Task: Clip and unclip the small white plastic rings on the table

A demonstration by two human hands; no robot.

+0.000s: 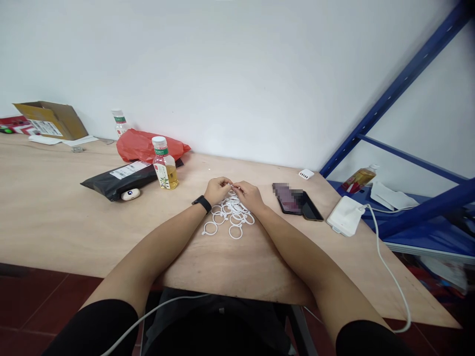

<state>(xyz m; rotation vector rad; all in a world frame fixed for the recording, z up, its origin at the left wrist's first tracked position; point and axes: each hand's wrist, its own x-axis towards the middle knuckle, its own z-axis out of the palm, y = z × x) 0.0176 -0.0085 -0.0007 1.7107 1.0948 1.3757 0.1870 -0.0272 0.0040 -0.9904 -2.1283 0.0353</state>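
Observation:
A pile of several white plastic rings lies on the wooden table in front of me. Both hands meet just above the far side of the pile. My left hand, with a black band on its wrist, is closed with fingertips pinched on a white ring. My right hand is closed too, its fingertips pinching the same small white ring between the two hands.
A bottle of yellow drink, a black parcel bag, a red bag and a cardboard box sit at left. Two phones, a white charger with cable, and a blue metal shelf are at right.

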